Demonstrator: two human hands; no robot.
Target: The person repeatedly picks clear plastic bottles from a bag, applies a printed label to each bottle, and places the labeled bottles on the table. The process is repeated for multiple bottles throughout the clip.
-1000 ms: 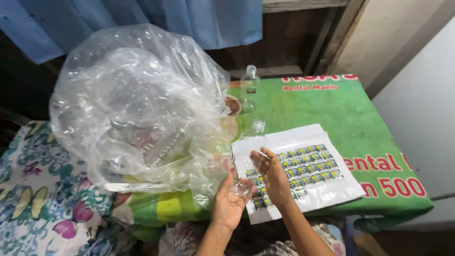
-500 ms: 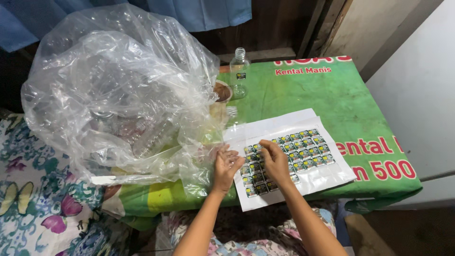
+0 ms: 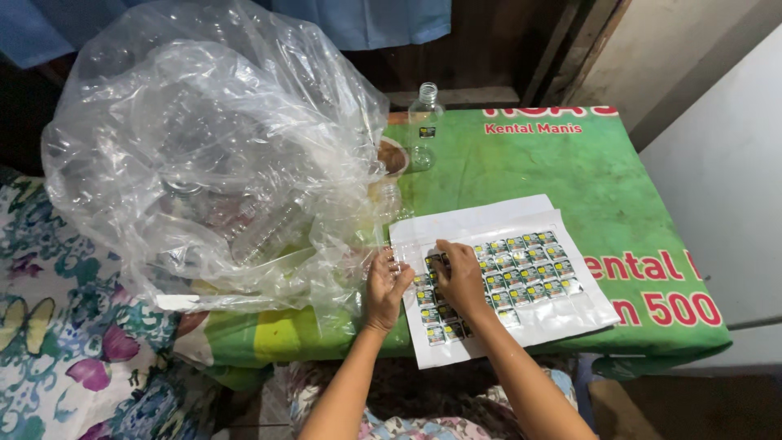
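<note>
A white sticker sheet [image 3: 521, 224] with rows of small dark labels lies on the green table cover [image 3: 586, 171], near its front edge. My right hand [image 3: 460, 279] rests on the sheet with its fingertips pinched at a label near the top left of the rows. My left hand [image 3: 384, 287] is beside it, fingers curled on the sheet's left edge. Whether it also holds something small and clear is hard to tell.
A big clear plastic bag [image 3: 212, 155] stuffed with empty clear bottles fills the table's left half. One clear bottle [image 3: 425, 122] stands upright at the back, next to a small brownish bowl [image 3: 393, 155]. A floral cloth [image 3: 57, 326] lies at the left, a pale wall at the right.
My left hand came down from holding something clear above the sheet to the sheet's left edge. My right hand shifted slightly toward the upper left labels. The view moved a little.
</note>
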